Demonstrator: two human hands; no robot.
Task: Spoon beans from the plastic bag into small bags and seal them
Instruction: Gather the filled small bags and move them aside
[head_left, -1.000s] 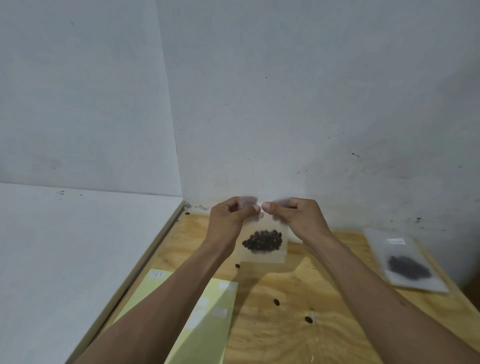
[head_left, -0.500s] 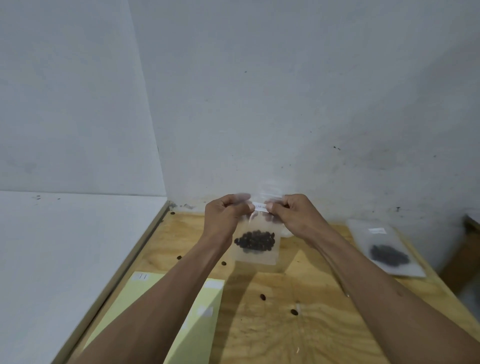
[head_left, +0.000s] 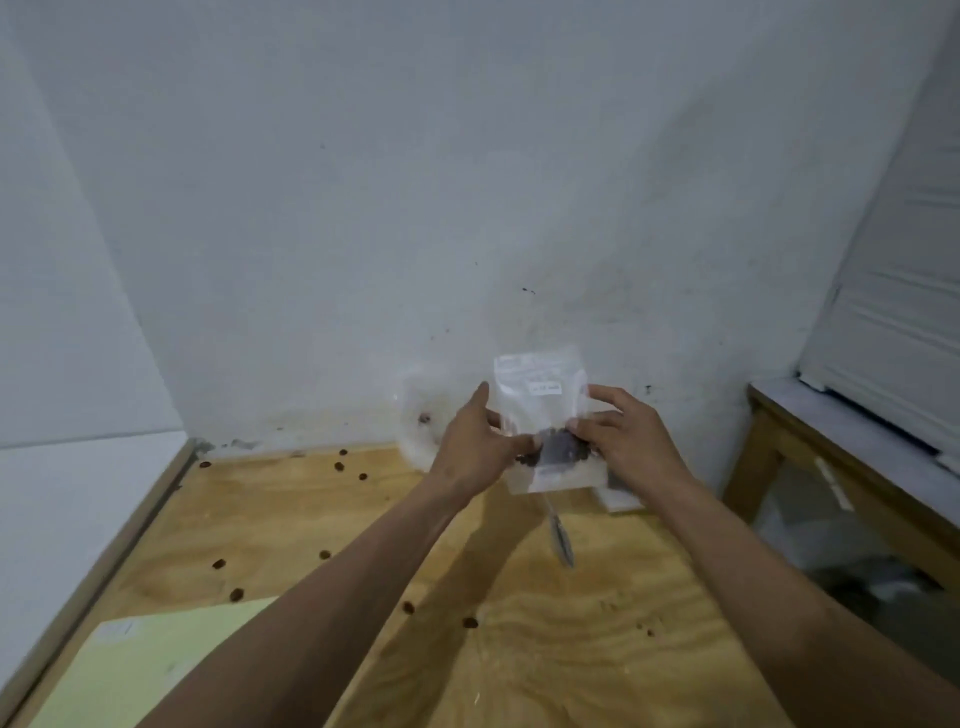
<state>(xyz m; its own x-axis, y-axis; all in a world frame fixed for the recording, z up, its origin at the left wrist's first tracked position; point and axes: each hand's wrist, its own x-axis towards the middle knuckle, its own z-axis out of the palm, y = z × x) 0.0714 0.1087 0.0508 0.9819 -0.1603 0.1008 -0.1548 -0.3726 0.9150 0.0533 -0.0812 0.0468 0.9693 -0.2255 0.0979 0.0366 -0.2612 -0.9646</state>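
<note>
I hold a clear plastic bag (head_left: 540, 379) upright above the far side of the wooden table (head_left: 550, 654). It has a white label near its top and dark beans (head_left: 562, 451) gathered low inside. My left hand (head_left: 480, 449) grips its left side and my right hand (head_left: 631, 436) grips its right side, thumbs and fingers pressed at the level of the beans. A metal spoon (head_left: 562, 538) lies on the table just below the bag. Another crumpled clear bag (head_left: 418, 421) leans against the wall to the left of my hands.
Several loose beans (head_left: 236, 594) are scattered over the table. A pale yellow sheet (head_left: 156, 670) lies at the near left corner. A white flat piece (head_left: 621, 500) pokes out under the held bag. A wooden side table (head_left: 831, 441) stands to the right, with a gap between.
My view and both hands have swung to the right. My fingers went from pinching the bag's top edge to gripping its sides lower down, and the bag now stands taller above my hands.
</note>
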